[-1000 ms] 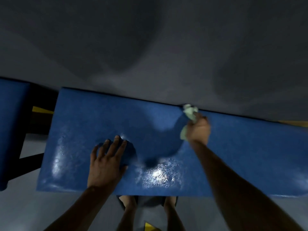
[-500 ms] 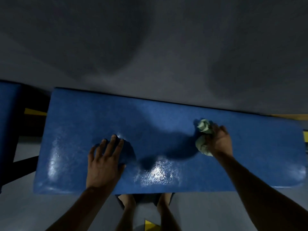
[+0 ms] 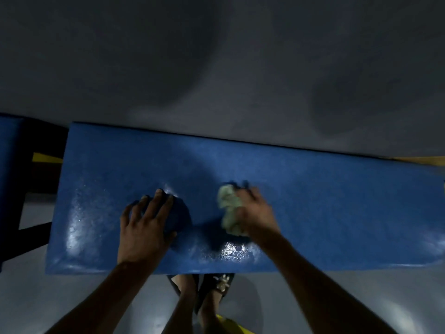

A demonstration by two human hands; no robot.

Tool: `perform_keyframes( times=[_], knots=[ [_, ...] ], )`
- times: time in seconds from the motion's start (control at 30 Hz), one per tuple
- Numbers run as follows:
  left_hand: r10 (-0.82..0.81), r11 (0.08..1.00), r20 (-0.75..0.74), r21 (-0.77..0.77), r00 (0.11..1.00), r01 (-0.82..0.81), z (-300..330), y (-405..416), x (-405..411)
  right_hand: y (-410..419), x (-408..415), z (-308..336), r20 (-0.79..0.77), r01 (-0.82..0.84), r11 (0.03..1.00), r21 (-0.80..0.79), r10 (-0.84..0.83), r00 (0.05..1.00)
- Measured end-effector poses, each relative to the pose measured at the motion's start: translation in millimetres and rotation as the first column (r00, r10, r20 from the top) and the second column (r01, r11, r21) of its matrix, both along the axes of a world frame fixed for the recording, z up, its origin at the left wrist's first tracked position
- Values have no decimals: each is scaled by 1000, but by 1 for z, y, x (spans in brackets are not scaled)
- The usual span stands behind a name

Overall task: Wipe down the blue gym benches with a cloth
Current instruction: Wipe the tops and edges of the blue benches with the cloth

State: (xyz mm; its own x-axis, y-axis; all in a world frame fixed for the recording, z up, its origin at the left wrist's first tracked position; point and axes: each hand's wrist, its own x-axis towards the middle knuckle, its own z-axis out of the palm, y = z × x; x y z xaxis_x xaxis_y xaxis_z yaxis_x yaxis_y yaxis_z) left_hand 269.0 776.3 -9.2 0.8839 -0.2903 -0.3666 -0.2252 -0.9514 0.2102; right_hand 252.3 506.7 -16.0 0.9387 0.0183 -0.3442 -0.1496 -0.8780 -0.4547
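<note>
A long blue padded bench (image 3: 337, 208) runs across the view, its surface glossy and wet near the front. My left hand (image 3: 144, 227) lies flat on the pad left of centre, fingers spread, holding nothing. My right hand (image 3: 255, 213) is blurred and presses a crumpled pale green cloth (image 3: 228, 210) against the middle of the pad. The cloth bulges out on the hand's left side.
A second blue bench (image 3: 9, 189) stands at the left edge, with a dark frame and a yellow strip (image 3: 45, 157) in the gap between. Grey floor lies beyond and in front. My feet (image 3: 204, 292) in sandals stand right under the near edge.
My right hand has swept the cloth from the pad's far edge toward the right, then back left and nearer to me. The left hand stayed flat in place.
</note>
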Motion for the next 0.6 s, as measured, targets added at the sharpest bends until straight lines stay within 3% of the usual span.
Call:
perform_keyframes(
  times=[0.07, 0.13, 0.2, 0.27, 0.33, 0.43, 0.5, 0.6],
  knots=[
    [6, 1000, 20, -6, 1000, -6, 0, -1, -1, -64, -15, 10, 18, 146, 984, -100, -145, 989],
    [7, 1000, 27, -14, 1000, -7, 0, -1, -3, -105, -31, 24, 39, 394, 905, -161, -393, 919],
    [7, 1000, 25, -12, 1000, -7, -3, 0, -4, -105, -39, 25, 95, 528, 831, -172, -520, 849],
    [3, 1000, 26, -7, 1000, -3, -5, 0, -5, -61, -36, 13, 88, 613, 786, -77, -607, 789],
    [-3, 1000, 38, 2, 999, 3, -7, 0, -5, 7, -27, 1, 102, 564, 824, 55, -567, 818],
    [-18, 1000, 68, 8, 998, 17, -6, 0, -6, 92, -31, -6, 31, 239, 955, 177, -248, 968],
    [-13, 1000, 67, 16, 998, 12, -4, -1, -6, 88, -36, -5, 78, 40, 987, 154, -52, 996],
    [3, 1000, 31, 30, 1000, -4, -4, -2, -8, 11, -41, -3, 85, -21, 999, 43, 17, 996]
  ],
)
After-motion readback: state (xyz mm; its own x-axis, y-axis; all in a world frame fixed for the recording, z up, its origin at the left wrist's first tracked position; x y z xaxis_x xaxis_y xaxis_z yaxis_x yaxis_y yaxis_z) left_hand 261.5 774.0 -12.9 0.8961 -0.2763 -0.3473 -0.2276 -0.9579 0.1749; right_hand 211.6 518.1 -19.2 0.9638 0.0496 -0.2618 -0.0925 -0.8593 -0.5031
